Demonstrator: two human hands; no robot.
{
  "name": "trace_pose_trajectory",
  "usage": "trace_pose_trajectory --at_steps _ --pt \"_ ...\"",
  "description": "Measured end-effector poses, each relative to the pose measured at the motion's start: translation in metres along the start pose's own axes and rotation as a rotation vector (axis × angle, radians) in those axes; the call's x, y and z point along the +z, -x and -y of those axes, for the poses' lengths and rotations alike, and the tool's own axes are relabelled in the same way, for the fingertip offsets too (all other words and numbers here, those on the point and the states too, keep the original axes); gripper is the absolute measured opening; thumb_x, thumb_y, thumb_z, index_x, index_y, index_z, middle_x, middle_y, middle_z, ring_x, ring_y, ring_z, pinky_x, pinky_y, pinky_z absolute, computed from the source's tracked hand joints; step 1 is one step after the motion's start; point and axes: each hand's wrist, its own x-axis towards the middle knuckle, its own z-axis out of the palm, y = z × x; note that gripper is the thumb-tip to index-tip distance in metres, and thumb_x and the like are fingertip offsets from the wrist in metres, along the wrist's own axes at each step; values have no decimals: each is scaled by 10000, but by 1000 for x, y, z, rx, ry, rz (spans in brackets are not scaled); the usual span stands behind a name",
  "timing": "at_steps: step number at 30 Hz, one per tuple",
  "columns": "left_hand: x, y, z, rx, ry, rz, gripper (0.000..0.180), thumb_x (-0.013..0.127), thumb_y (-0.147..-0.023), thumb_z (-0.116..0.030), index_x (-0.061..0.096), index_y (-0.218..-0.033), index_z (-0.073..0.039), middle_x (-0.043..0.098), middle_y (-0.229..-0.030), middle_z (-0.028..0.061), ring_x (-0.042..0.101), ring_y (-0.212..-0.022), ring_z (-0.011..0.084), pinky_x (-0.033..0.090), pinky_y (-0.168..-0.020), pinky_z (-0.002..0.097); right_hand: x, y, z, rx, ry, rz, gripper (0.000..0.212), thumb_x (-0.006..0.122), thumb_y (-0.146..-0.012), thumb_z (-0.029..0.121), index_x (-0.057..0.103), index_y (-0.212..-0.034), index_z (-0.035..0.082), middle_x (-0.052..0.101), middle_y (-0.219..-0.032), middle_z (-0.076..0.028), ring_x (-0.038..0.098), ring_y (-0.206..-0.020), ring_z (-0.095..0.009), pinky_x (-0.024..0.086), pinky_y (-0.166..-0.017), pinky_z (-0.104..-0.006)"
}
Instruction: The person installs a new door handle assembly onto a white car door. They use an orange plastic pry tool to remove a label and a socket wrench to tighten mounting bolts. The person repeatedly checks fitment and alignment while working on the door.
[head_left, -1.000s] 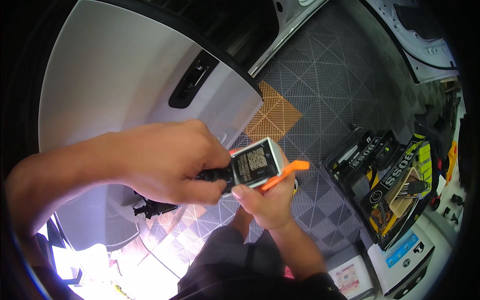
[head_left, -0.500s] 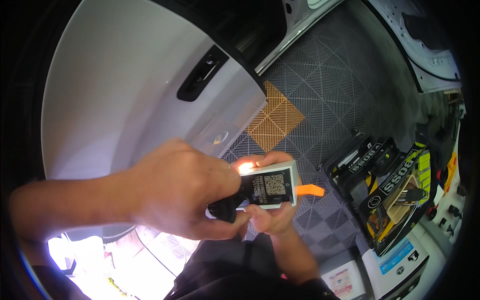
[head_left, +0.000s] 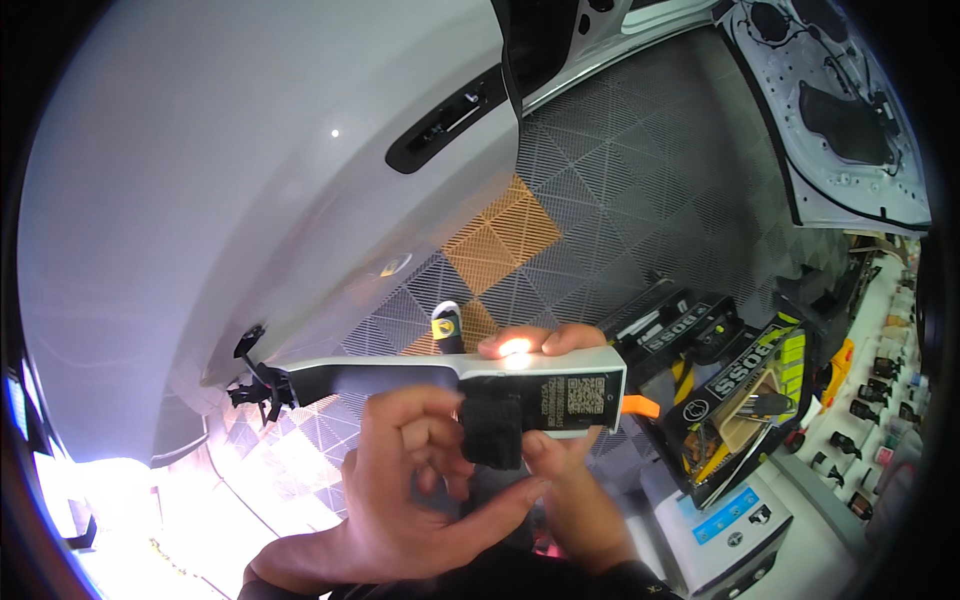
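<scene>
— What's being held there?

— A long white car door handle part (head_left: 455, 378), lying roughly level in front of the person, above the grey tiled floor (head_left: 640, 190). The right hand (head_left: 560, 440) is wrapped round its right end from beneath, fingertips (head_left: 545, 342) curled over the top edge, one of them lit bright by a lamp.

— And the other hand?

— The left hand (head_left: 420, 480) is closed in a pinch on a black block (head_left: 492, 430) at the underside of the handle part, near its middle.

— What's around them?

— A white car body panel (head_left: 250, 190) with a dark handle recess (head_left: 455, 118) fills the left side. An orange floor tile (head_left: 500, 240) shows beside it. To the right an open black and yellow tool case (head_left: 730, 400) sits on the floor, near a white shelf (head_left: 860, 420) of small items. A removed white door panel (head_left: 840, 110) lies toward the floor's top right corner.
</scene>
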Motion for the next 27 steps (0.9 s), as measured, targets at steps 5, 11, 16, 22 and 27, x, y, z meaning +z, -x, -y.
trace_pose_trajectory --at_steps 5,11,16,22,27 --pt "7 20 24 -44 402 96 441 702 -906 96 500 -1298 103 688 -769 181 682 -580 178 581 -510 273 9 4 13 4 99 23 682 783 -808 127 313 -1294 37 579 -1276 -331 644 -1156 -336 568 -981 -445" --pt "23 42 53 0 758 16 323 613 -928 99 496 -1227 126 659 -677 203 685 -516 269 590 -468 397 15 13 19 48 106 7 738 838 -783 197 315 -1291 74 580 -1266 -345 632 -1180 -383 545 -1024 -512" --pt "26 36 58 38 744 71 374 601 -925 117 488 -1282 128 675 -701 202 703 -540 273 601 -489 392 20 16 22 109 152 -113 755 866 -797 259 319 -1283 71 583 -1259 -345 636 -1168 -398 543 -1033 -535" --pt "22 30 53 -40 660 26 390 648 -876 154 594 -1262 137 722 -798 155 716 -588 177 599 -522 286 22 20 21 125 185 -182 756 861 -817 306 320 -1287 63 586 -1239 -359 658 -1110 -366 586 -954 -467" --pt "19 23 59 46 616 77 338 686 -885 131 652 -1221 148 760 -923 146 694 -616 105 577 -542 228 14 25 16 144 197 -206 788 879 -804 339 323 -1290 65 589 -1249 -355 674 -1082 -341 602 -922 -418"
